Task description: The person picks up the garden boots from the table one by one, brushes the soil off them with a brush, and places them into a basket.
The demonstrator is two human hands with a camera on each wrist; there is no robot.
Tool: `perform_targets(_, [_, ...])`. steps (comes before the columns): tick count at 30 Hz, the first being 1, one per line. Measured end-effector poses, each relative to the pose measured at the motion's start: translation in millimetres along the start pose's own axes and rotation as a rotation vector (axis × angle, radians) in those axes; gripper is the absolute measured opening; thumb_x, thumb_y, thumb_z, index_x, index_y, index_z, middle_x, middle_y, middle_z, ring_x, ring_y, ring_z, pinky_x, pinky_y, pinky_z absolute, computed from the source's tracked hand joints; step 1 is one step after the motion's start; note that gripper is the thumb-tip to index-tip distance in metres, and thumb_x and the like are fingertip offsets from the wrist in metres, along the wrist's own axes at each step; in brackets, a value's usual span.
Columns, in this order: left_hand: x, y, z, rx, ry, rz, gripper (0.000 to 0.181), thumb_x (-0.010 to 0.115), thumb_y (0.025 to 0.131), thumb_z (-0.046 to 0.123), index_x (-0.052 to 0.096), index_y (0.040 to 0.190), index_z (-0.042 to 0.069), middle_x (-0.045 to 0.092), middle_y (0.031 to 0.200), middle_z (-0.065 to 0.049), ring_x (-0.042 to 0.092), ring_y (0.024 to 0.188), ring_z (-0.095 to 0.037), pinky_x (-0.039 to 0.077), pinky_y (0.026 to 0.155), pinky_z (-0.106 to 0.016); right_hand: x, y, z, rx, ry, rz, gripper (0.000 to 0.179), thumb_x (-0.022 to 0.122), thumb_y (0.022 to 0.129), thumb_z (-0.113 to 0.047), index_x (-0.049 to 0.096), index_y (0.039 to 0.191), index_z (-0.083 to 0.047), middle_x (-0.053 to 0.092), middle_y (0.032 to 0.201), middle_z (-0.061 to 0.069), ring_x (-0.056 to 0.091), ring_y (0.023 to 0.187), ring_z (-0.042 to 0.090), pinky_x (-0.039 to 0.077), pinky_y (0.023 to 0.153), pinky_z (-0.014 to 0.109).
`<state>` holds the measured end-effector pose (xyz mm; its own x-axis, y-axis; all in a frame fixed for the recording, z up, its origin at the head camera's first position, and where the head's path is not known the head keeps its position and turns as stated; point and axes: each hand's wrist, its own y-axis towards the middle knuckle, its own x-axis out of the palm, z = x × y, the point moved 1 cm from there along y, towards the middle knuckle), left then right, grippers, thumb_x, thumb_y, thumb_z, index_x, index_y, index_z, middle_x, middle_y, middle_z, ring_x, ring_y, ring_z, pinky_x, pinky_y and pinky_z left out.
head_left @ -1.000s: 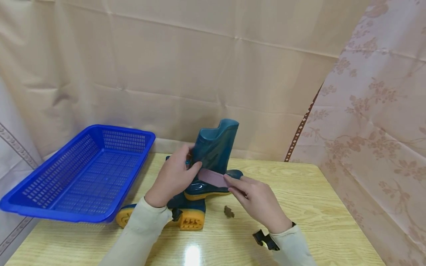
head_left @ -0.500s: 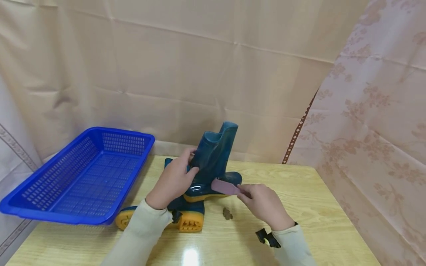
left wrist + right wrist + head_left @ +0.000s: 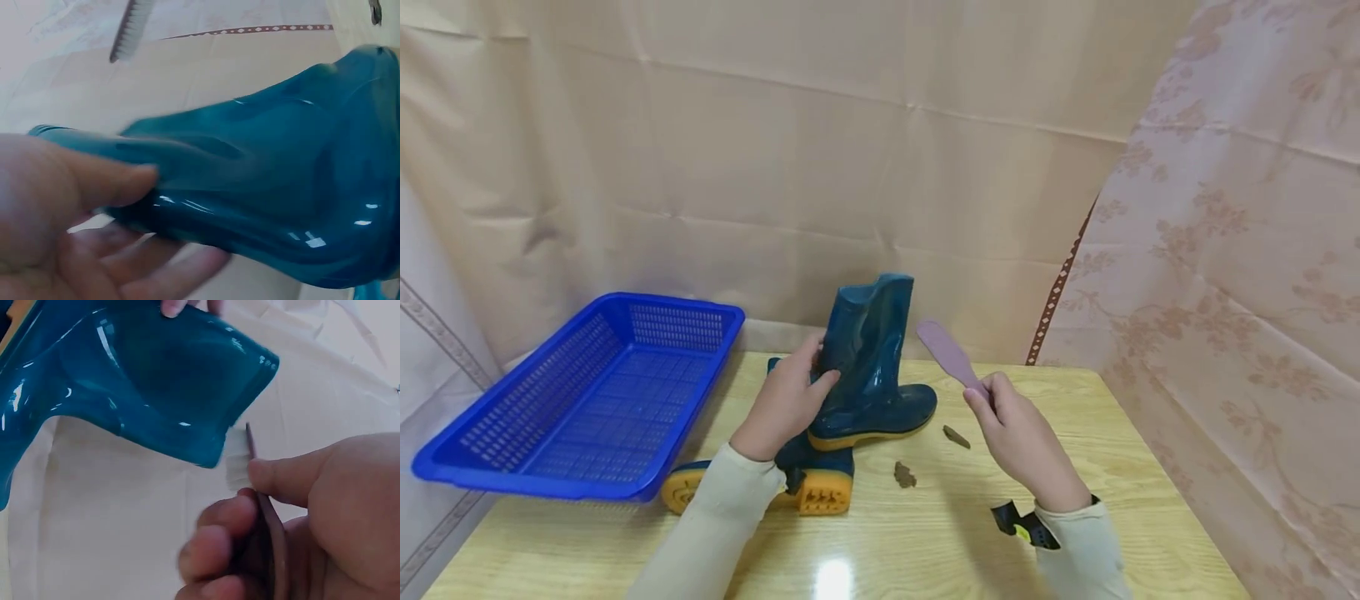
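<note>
A dark teal rubber boot [image 3: 880, 350] with a yellow sole stands with its toe to the right. My left hand [image 3: 784, 404] grips the back of its shaft, thumb on the near side; the left wrist view shows the thumb on the glossy rubber [image 3: 250, 169]. My right hand [image 3: 1030, 442] holds a mauve brush [image 3: 949, 354] by its handle, raised to the right of the boot and apart from it in the head view. White bristles [image 3: 237, 459] show in the right wrist view. Another boot [image 3: 825, 493] lies on its side below, partly hidden by my left arm.
Two brown clumps, a ragged one [image 3: 904, 475] and a narrow one [image 3: 956, 436], lie on the wooden table [image 3: 1060, 533] right of the boots. A blue mesh basket [image 3: 580, 492] stands at the left. Beige cloth [image 3: 775, 167] hangs behind the table.
My right hand has lifted the brush off the boot's foot, up and to the right. The boot has turned in my left hand. The narrow brown clump now shows on the table.
</note>
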<state>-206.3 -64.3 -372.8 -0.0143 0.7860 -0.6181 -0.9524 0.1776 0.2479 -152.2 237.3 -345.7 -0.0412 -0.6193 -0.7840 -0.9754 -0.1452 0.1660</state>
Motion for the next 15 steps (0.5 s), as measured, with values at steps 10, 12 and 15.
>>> perform_targets(10, [6.4, 6.7, 1.1, 0.091, -0.149, 0.154, 0.032, 0.061, 0.106, 0.016, 0.055, 0.137, 0.022, 0.072, 0.121, -0.006, 0.069, 0.109, -0.024, 0.058, 0.090, -0.052, -6.8, -5.2, 4.7, 0.040, -0.083, 0.015, 0.028, 0.049, 0.111, -0.035, 0.053, 0.105, -0.008, 0.046, 0.071, 0.003, 0.042, 0.054, 0.016, 0.035, 0.049, 0.030])
perform_targets(12, [8.5, 8.9, 4.1, 0.114, -0.159, 0.165, 0.030, 0.061, 0.106, 0.016, 0.057, 0.135, 0.022, 0.072, 0.118, -0.005, 0.070, 0.104, -0.022, 0.059, 0.086, -0.050, -7.6, -6.4, 5.3, 0.048, -0.130, -0.004, 0.026, 0.051, 0.110, -0.032, 0.055, 0.103, -0.007, 0.047, 0.070, 0.003, 0.042, 0.054, 0.016, 0.034, 0.050, 0.031])
perform_targets(15, [9.8, 12.2, 9.2, 0.125, -0.138, 0.191, 0.025, 0.062, 0.106, 0.017, 0.058, 0.130, 0.021, 0.073, 0.112, -0.003, 0.071, 0.097, -0.020, 0.059, 0.081, -0.048, -8.5, -7.8, 6.1, 0.056, -0.195, -0.035, 0.023, 0.055, 0.109, -0.027, 0.057, 0.100, -0.007, 0.048, 0.068, 0.003, 0.042, 0.052, 0.016, 0.034, 0.050, 0.031])
